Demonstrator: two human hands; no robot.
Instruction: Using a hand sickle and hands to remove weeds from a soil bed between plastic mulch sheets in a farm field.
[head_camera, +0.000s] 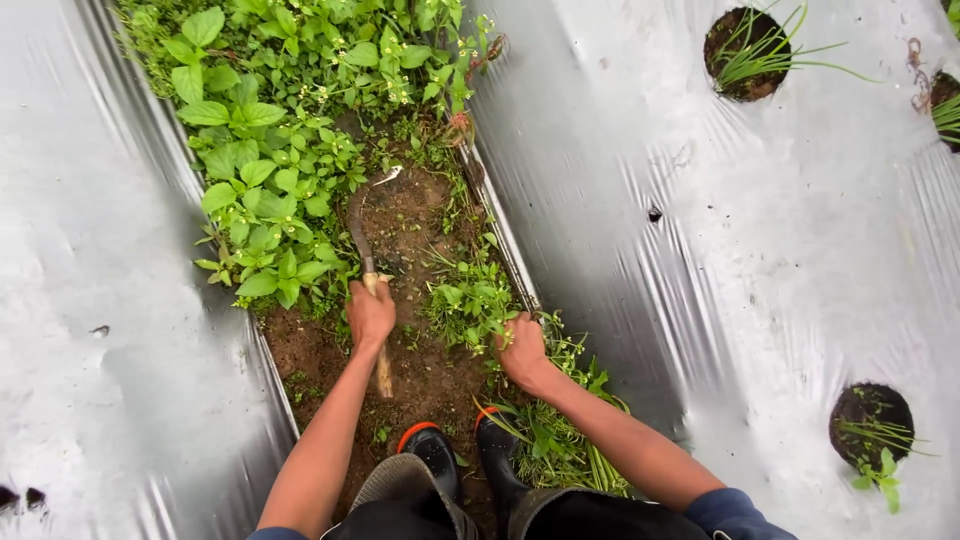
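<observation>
The left hand is closed around the wooden handle of a sickle. The handle runs from below the fist toward the person, and its free end lies over bare soil. The curved, dark blade extends away from the fist, with its tip near the edge of the tall weeds on the left side of the furrow.

The right hand is closed on a clump of low weeds at the right edge of the furrow, just beside the mulch border. The fingers are buried in the foliage, so the exact grip cannot be confirmed.

Loose cut greenery lies under and beside the right forearm.

Silver plastic mulch sheeting covers the raised beds on both sides of the furrow. Round planting holes in the right sheet contain thin, grass-like seedlings.

Two black rubber boots with orange trim stand on the soil between the forearms.
</observation>
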